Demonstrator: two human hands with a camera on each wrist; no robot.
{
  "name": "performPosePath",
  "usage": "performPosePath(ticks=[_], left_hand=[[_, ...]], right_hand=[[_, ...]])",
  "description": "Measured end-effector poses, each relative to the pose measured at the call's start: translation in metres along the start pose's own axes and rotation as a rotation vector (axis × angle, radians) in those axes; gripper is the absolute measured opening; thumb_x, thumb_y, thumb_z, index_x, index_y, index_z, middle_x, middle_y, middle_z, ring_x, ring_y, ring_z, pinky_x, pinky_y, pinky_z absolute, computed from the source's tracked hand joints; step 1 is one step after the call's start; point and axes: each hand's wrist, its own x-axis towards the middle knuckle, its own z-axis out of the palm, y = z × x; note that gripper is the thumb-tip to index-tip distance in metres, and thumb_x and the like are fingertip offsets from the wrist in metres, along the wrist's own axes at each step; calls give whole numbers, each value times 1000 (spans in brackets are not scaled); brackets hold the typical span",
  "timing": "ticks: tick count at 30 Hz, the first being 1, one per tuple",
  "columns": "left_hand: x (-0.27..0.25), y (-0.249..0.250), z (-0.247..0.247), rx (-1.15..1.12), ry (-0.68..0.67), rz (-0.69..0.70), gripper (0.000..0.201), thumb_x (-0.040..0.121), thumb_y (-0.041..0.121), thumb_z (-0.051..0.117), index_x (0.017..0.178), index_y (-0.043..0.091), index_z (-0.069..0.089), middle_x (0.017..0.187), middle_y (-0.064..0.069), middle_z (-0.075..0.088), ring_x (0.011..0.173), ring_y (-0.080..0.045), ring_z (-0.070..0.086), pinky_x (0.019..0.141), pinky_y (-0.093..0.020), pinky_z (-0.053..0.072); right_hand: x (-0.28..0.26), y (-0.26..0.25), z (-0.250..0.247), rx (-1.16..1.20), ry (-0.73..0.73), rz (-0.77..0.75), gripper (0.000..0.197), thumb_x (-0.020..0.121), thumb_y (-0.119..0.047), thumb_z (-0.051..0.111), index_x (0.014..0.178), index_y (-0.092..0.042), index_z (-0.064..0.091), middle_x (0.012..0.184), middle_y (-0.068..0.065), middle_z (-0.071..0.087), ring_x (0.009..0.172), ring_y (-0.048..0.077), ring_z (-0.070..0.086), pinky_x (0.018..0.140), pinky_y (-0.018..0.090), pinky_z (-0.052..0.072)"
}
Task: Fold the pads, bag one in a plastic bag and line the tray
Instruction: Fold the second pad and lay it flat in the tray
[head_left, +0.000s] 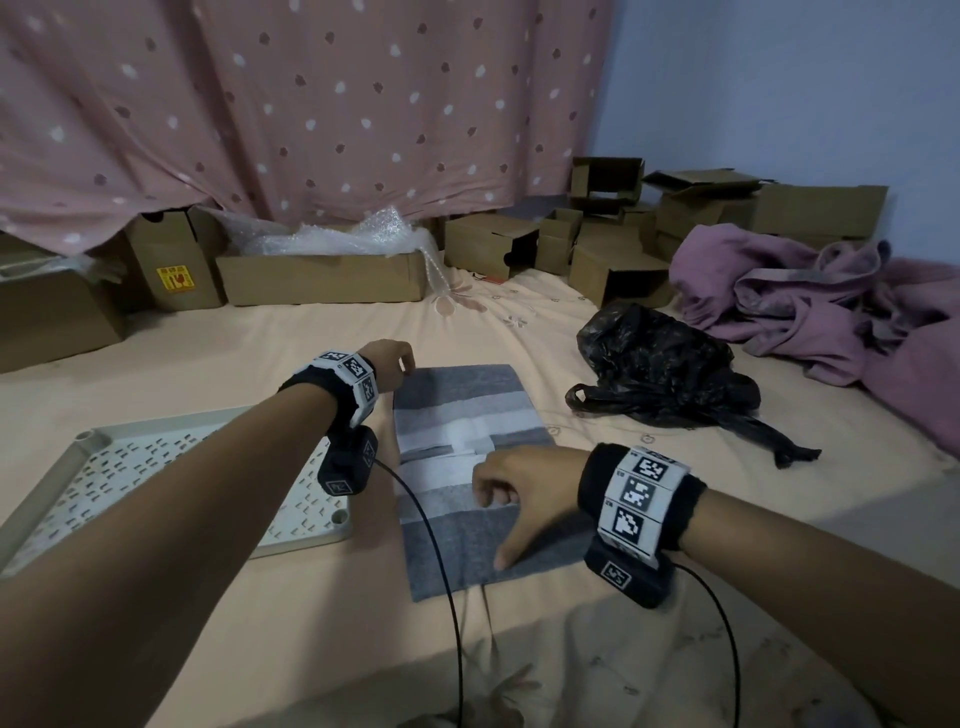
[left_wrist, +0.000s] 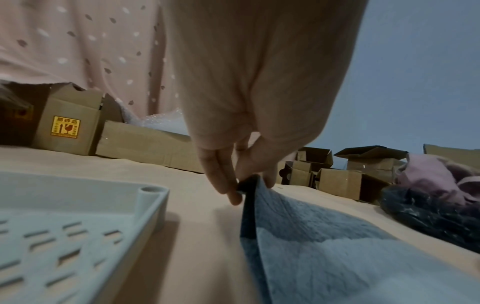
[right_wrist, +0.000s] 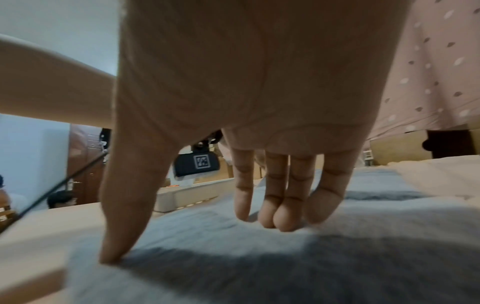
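Observation:
A grey striped pad (head_left: 467, 415) lies flat on the peach bedsheet in front of me. My left hand (head_left: 397, 364) pinches its far left corner (left_wrist: 250, 183) and lifts it a little. My right hand (head_left: 511, 493) rests on the pad's near half, with straight fingers (right_wrist: 285, 209) and thumb pressing down on the cloth (right_wrist: 259, 257). A pale perforated tray (head_left: 156, 467) sits just left of the pad, under my left forearm; its corner post shows in the left wrist view (left_wrist: 150, 193). A crumpled black plastic bag (head_left: 660, 364) lies to the right of the pad.
Several open cardboard boxes (head_left: 322, 275) line the far side below a pink dotted curtain (head_left: 311, 104), one holding bubble wrap (head_left: 337, 234). A purple heap of cloth (head_left: 810, 296) lies far right. Black cables (head_left: 447, 597) trail from both wrists across the sheet.

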Motion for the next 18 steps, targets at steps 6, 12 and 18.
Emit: performPosePath(ticks=[6,12,18], left_hand=[[-12,1,-7,-134,168,61,41,81,-13,44,109,4,69,115,-15,68,108,-31,62,93,-34,49],[-17,1,-2,-93,259,92,36,80,-12,46,101,3,71,107,-16,70,102,-31,64,88,-30,50],[-16,-8,-2,-6,305,102,29,81,-9,49,96,3,71,105,-16,70,101,-34,62,84,-34,50]], right_hand=[[-26,-15,7,-170,7,-2,67,58,-47,77,115,-26,48,108,-8,46,96,14,50,78,38,52],[-27,-38,22,-534,56,1,51,69,-29,68,114,-13,50,103,8,50,74,22,46,48,25,26],[-19,-53,29,-671,87,98,47,82,-6,62,126,-8,46,114,12,53,92,30,61,47,26,21]])
